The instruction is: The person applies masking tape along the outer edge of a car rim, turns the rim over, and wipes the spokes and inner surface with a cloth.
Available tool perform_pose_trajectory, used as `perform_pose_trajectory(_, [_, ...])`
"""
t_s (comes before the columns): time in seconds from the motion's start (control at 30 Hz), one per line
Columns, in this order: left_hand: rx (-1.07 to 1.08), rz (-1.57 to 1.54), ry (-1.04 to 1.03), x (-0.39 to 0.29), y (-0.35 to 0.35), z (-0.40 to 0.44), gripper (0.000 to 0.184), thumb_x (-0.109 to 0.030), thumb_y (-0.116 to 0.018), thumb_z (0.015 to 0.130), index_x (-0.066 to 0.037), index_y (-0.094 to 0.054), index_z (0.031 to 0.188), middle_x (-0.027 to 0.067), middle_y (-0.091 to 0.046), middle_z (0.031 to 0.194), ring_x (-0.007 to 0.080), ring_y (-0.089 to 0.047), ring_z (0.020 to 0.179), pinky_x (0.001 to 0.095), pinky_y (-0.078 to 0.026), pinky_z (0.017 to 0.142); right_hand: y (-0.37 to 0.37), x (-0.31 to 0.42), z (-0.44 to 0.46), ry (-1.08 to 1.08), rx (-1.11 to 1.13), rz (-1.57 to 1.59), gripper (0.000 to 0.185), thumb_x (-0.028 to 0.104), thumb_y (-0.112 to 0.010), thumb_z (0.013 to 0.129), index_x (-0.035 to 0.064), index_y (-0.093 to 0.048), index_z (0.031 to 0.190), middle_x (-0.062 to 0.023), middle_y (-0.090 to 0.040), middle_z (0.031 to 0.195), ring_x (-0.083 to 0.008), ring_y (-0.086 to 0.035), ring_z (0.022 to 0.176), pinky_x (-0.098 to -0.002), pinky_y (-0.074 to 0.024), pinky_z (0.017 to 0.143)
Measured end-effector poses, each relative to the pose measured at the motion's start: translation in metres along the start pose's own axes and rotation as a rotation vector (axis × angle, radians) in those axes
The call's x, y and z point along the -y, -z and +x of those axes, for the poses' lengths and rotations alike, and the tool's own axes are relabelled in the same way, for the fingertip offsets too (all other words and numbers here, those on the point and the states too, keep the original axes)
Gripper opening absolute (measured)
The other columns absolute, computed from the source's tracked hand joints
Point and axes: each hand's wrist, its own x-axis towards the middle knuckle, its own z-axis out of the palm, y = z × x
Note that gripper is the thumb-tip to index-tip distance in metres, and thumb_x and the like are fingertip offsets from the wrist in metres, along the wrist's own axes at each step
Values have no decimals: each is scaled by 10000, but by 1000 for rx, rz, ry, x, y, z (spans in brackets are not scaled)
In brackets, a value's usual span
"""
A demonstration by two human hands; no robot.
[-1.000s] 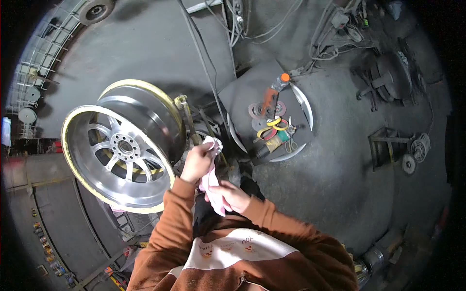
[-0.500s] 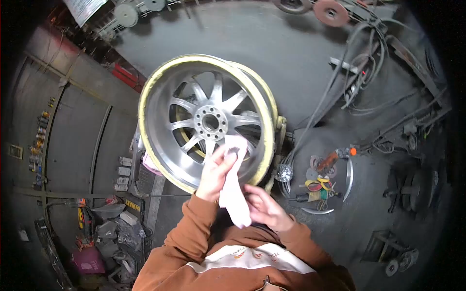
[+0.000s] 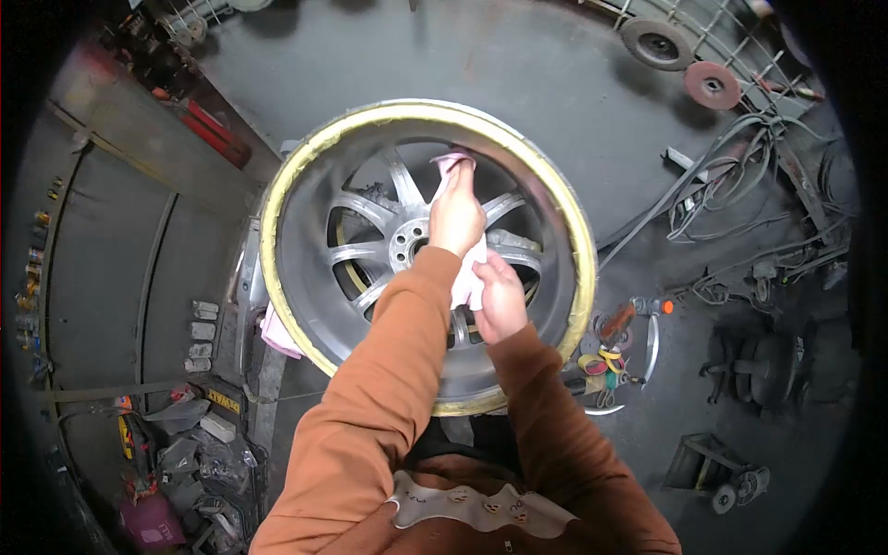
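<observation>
A metal wheel rim point(image 3: 282, 268) with several spokes, its edge wrapped in yellow tape, lies before me with its hollow side up. My left hand point(image 3: 457, 215) reaches over the hub into the rim, its fingers closed on a pale pink cloth point(image 3: 470, 285) at the far spokes. One end of the cloth sticks out past the fingertips. Lower down and to the right, my right hand point(image 3: 500, 298) grips the hanging part of the cloth with thumb and fingers. Both hands cover parts of the hub and spokes.
Another pink cloth point(image 3: 279, 333) shows left of the rim. Right of it are tape rolls point(image 3: 593, 363) and an orange-tipped tool point(image 3: 653, 306). Grinding discs point(image 3: 713, 85) hang on a wire rack at the back right, above tangled cables point(image 3: 731, 194). A cluttered tool box point(image 3: 217, 453) stands front left.
Both hands have moved forward from the rim's near edge to inside it, carrying the cloth. My left hand is now at the far spokes, and the view has shifted.
</observation>
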Motion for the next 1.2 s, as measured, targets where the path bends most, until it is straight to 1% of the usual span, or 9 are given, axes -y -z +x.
perform_pose_trajectory(0.03, [16,108,2,4,-5,-4,505,-34,-455,782,-37,-413,1285,191,-513,1247,406,-607,918,469,-499,773,2,-7,4,-8,-17,-4,271,16,-418,880,-26,-510,1130,-96,-616,989,-168,-610,898,-292,-483,801])
perform_pose_trajectory(0.2, [199,224,209,2,-8,-15,545,-82,-458,796,-63,-378,1335,168,-527,1244,365,-636,871,475,-517,711,8,-18,7,-27,-109,-15,376,-7,-377,820,-53,-508,1169,-105,-604,1026,-181,-599,915,-290,-466,819])
perform_pose_trajectory(0.33, [-35,59,63,10,-13,-10,578,-55,-474,772,-60,-394,1344,203,-550,1195,418,-611,863,459,-497,762,9,-17,2,-32,-101,-28,342,-8,-357,829,-27,-503,1138,-99,-604,935,-171,-600,787,-290,-492,720])
perform_pose_trajectory(0.43, [165,-374,460,-13,6,14,573,-26,-448,789,27,-353,1351,289,-549,1175,379,-603,946,381,-476,789,4,3,2,-1,-23,4,298,1,-350,836,-4,-501,1093,-78,-579,842,-146,-556,687,-272,-477,644])
perform_pose_trajectory(0.57, [-137,-1055,524,-14,-10,15,641,-5,-433,790,45,-271,1408,256,-530,1249,281,-609,998,346,-472,828,-21,19,-5,75,-161,-43,274,3,-365,833,9,-497,1074,-52,-570,794,-112,-528,636,-228,-437,578])
perform_pose_trajectory(0.67, [-96,-775,444,-16,-20,8,613,7,-428,780,29,-308,1381,300,-531,1160,331,-607,729,374,-488,682,-2,14,-1,107,-151,-29,280,2,-363,833,10,-499,1078,-51,-570,799,-109,-525,633,-226,-432,576])
perform_pose_trajectory(0.73, [12,-348,441,-32,-17,9,634,13,-429,783,32,-271,1396,264,-415,1351,392,-514,1141,403,-422,951,3,12,0,60,-203,-4,287,10,-354,846,2,-497,1095,-47,-575,806,-112,-529,634,-234,-432,573])
perform_pose_trajectory(1.0, [-248,-239,373,-39,-25,15,605,15,-431,761,29,-305,1353,273,-435,1309,446,-514,1075,461,-415,925,4,25,4,27,-233,-64,364,32,-347,866,-31,-480,1198,-107,-614,1000,-148,-602,793,-266,-492,714])
perform_pose_trajectory(1.2, [-31,-26,522,-23,-22,6,588,-14,-464,769,-15,-333,1343,232,-443,1324,433,-548,1024,471,-448,863,7,14,6,-42,-199,-152,390,20,-375,837,-34,-478,1209,-91,-613,969,-146,-602,786,-260,-486,703])
